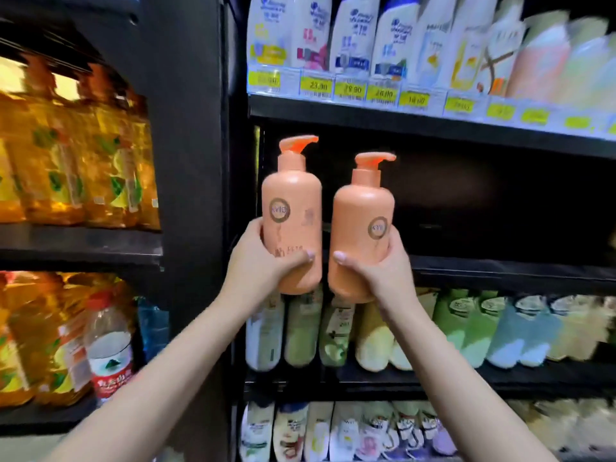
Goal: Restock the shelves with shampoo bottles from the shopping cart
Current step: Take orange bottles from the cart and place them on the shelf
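A black shelving unit (433, 128) fills the right and centre of the view, with a second black rack (83, 241) on the left. The left rack carries rows of amber cooking-oil jugs (66, 168) on two levels, and a clear water bottle with a red label (108, 348) stands at the right end of its lower level. On the right unit, the top shelf holds white shampoo bottles (333, 31) above a strip of yellow price tags (350, 90); further right the bottles are blurred. The shelf bay (500, 201) below them is dark, and no stock can be made out in it. Lower down stand green, yellow and pale blue bottles (450, 328), and under those a row of white printed bottles (333, 431).

Two bare forearms reach up from the near edge. The left hand (263, 261) grips the left orange pump bottle (291, 208) low on its body, fingers curled round the left side and thumb pressed across the front. The right hand (380, 265) grips the right orange pump bottle (361, 228) the same way, thumb across the front, fingers wrapped round the right side. Both bottles are upright, just beside each other, raised in front of the dark bay, the left one slightly higher
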A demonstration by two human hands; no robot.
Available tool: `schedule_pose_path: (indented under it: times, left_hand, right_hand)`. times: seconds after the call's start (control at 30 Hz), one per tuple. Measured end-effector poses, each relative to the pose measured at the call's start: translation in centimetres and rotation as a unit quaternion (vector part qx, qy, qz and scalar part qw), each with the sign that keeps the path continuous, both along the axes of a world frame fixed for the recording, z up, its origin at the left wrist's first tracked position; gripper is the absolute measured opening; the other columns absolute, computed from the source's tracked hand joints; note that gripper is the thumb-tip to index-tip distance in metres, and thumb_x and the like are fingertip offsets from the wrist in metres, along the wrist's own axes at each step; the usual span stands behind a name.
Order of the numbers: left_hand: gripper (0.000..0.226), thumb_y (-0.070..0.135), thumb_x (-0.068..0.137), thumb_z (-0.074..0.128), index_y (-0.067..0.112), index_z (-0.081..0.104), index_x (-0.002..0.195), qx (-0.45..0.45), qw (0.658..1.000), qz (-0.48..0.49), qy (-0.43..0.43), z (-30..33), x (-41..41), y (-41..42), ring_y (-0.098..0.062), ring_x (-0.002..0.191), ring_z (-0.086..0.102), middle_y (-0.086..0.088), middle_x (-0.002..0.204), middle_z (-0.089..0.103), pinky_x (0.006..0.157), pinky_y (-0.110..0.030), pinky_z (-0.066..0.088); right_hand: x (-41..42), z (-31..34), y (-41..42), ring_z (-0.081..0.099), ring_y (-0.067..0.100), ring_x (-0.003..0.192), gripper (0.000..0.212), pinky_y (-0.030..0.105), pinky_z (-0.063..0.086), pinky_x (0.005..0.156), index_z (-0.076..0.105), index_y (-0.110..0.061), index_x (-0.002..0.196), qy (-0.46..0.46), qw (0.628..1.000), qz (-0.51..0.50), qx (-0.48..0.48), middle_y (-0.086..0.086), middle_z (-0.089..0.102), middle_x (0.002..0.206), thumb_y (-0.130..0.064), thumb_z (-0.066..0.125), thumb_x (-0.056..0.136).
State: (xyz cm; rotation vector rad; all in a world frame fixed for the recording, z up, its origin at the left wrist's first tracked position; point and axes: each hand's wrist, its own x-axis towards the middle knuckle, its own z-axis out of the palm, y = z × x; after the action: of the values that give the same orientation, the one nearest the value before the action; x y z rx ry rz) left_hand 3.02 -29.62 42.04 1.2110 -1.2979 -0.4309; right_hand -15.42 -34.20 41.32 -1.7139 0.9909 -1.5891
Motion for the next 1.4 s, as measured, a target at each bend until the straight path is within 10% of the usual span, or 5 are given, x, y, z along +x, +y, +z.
schedule_pose_path:
  times: [0.27,0.6,0.77,0.97,1.4]
  left_hand:
    - [0.094,0.040,0.057,0.086,0.020,0.036,0.134,-0.021,0.997,0.066,-0.042,-0.4,1.3,-6.6,-0.017,0.113,0.053,0.001,0.127,0.051,0.094,-0.040,0.048]
    - [0.088,0.032,0.068,0.083,0.015,0.030,0.137,0.018,0.997,0.073,-0.025,-0.8,1.3,-10.3,-0.018,0.115,0.051,-0.002,0.130,0.050,0.093,-0.034,0.046]
    - [0.099,0.040,0.063,0.084,0.010,0.029,0.140,0.072,0.987,0.135,-0.040,-0.3,1.5,-12.6,-0.030,0.125,0.043,-0.015,0.136,0.041,0.105,-0.045,0.039]
    - [0.093,0.036,0.059,0.084,0.013,0.038,0.136,0.091,0.984,0.140,-0.057,0.1,2.6,-14.6,-0.034,0.111,0.054,-0.016,0.120,0.053,0.095,-0.045,0.047]
    - [0.091,0.058,0.043,0.073,0.026,0.045,0.124,0.125,0.982,0.139,-0.006,-1.5,3.4,-17.9,-0.028,0.112,0.055,-0.005,0.119,0.054,0.096,-0.044,0.047]
  right_hand:
    - [3.2,0.4,-7.0,0.051,0.009,0.111,0.094,0.028,0.045,0.093,0.034,-0.019,0.138,-0.011,1.000,-0.010,-0.026,-0.007,0.049,0.122,-0.024,0.088,0.061]
    - [3.0,0.2,-10.7,0.047,0.016,0.121,0.097,0.035,0.043,0.101,0.028,-0.022,0.137,0.104,0.988,0.079,0.082,-0.001,0.044,0.133,-0.050,0.082,0.062]
    - [2.7,1.3,-11.2,0.054,0.013,0.103,0.070,0.020,0.045,0.074,0.040,-0.015,0.129,0.135,0.979,0.083,0.132,0.000,0.054,0.121,-0.038,0.078,0.074]
    - [4.9,1.6,-12.8,0.062,0.030,0.104,0.062,0.041,0.050,0.092,0.049,-0.007,0.112,0.151,0.978,-0.020,0.143,0.015,0.064,0.113,-0.041,0.081,0.070]
    - [7.3,1.3,-16.3,0.056,0.030,0.111,0.087,0.038,0.048,0.092,0.039,-0.012,0.129,0.128,0.977,-0.045,0.163,0.009,0.052,0.127,-0.043,0.084,0.062]
